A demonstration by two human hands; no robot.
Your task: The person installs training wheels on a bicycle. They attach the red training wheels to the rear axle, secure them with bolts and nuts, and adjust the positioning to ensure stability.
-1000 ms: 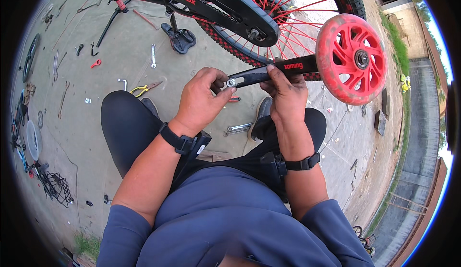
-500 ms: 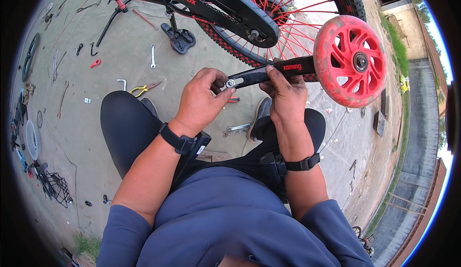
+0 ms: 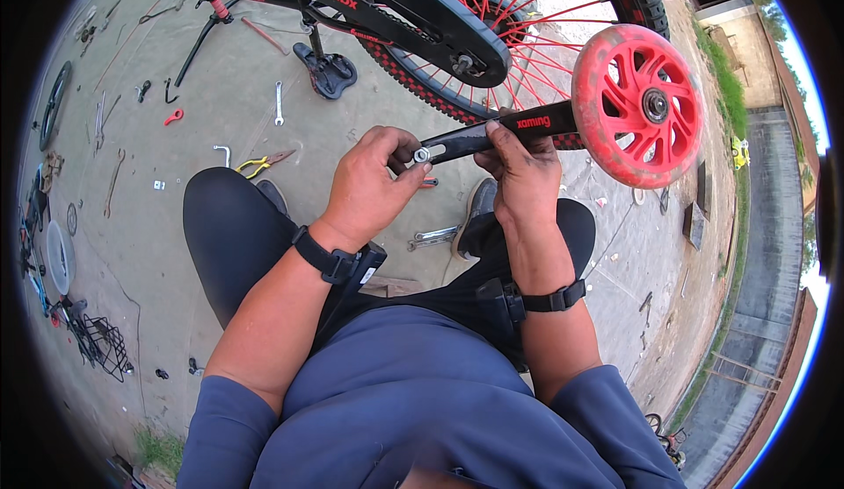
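Observation:
My left hand (image 3: pixel 365 181) pinches a silver nut (image 3: pixel 421 154) at the slotted end of a black metal arm (image 3: pixel 468 143); some fingers curl out of sight. My right hand (image 3: pixel 527 173) grips the same arm farther along, thumb on its front face. At the arm's other end is a red small wheel (image 3: pixel 636 106) with a dark hub, scuffed on its tread. Just beyond both hands stands a black bicycle frame (image 3: pixel 413 23) with a red-spoked, checker-rimmed wheel (image 3: pixel 536 41).
Scattered on the concrete floor (image 3: pixel 141 269) are a wrench (image 3: pixel 278 103), yellow pliers (image 3: pixel 260 166), more wrenches (image 3: pixel 431 238) between my feet, and a saddle (image 3: pixel 323 74) beneath the frame. Bicycle parts (image 3: pixel 92 335) lie at left; a concrete channel (image 3: pixel 765 252) runs along the right.
The arm and its red wheel have shifted very slightly, the wheel a little to the left. Both hands keep nearly the same position and hold.

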